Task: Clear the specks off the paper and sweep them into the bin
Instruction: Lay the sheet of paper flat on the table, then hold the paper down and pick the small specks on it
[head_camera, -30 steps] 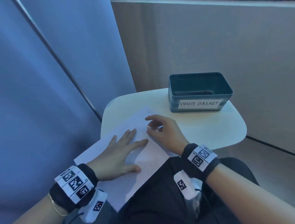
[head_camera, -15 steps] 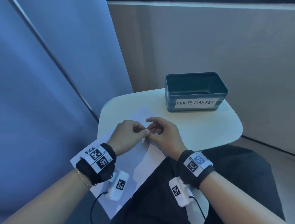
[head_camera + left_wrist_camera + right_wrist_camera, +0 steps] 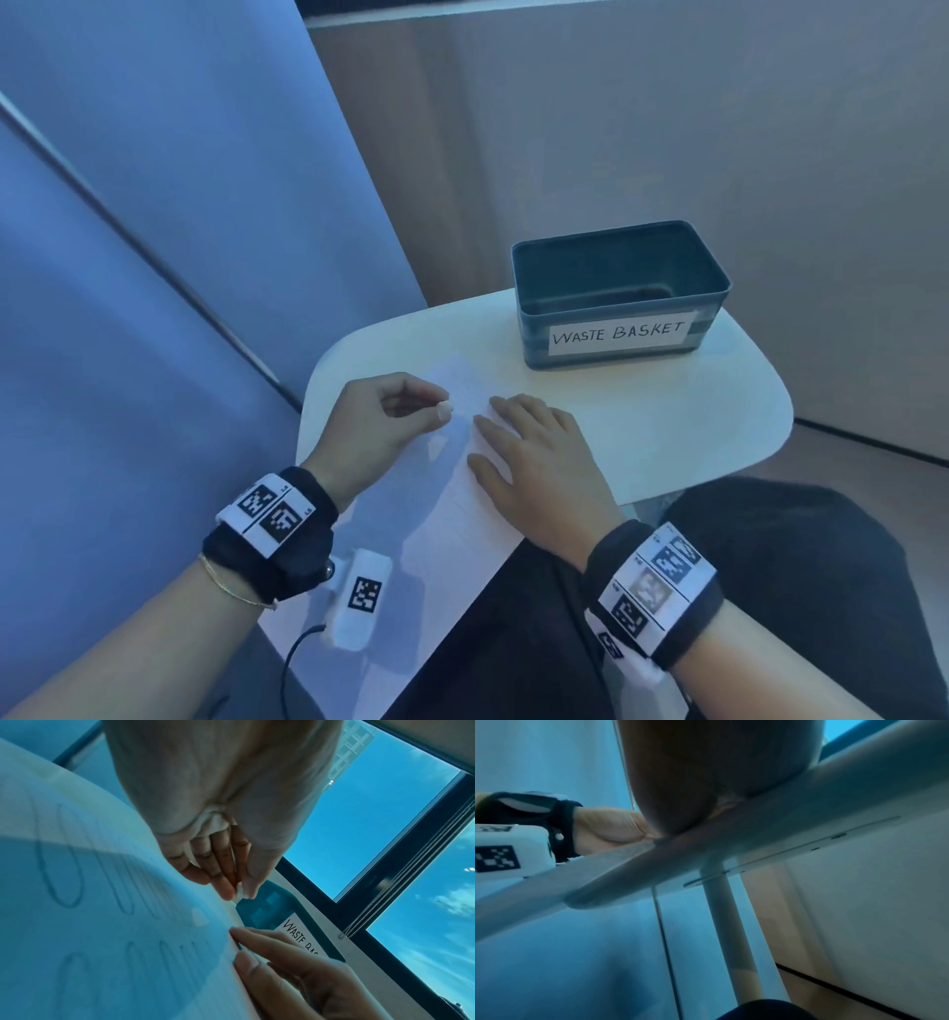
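A white sheet of paper (image 3: 441, 519) with faint pencil loops (image 3: 102, 902) lies on the small white table (image 3: 667, 426), overhanging its near edge. My left hand (image 3: 411, 408) is curled, pinching a small white eraser-like piece (image 3: 444, 409) between thumb and fingers just above the sheet; the left wrist view shows the piece (image 3: 241, 892) at the fingertips. My right hand (image 3: 518, 442) lies flat on the paper's right part with fingers straight (image 3: 270, 953). The teal bin (image 3: 708, 329) labelled WASTE BASKET stands at the back right. Specks are too small to make out.
A blue partition (image 3: 154, 257) stands close on the left and a beige wall (image 3: 667, 128) behind the table. My dark-clothed lap (image 3: 513, 642) is under the paper's near edge. The right wrist view shows the table's underside and its leg (image 3: 726, 923).
A second ago the left hand lay flat and the right fingers were curled. The hands met, and now the left hand pinches the white piece while the right lies flat on the paper.
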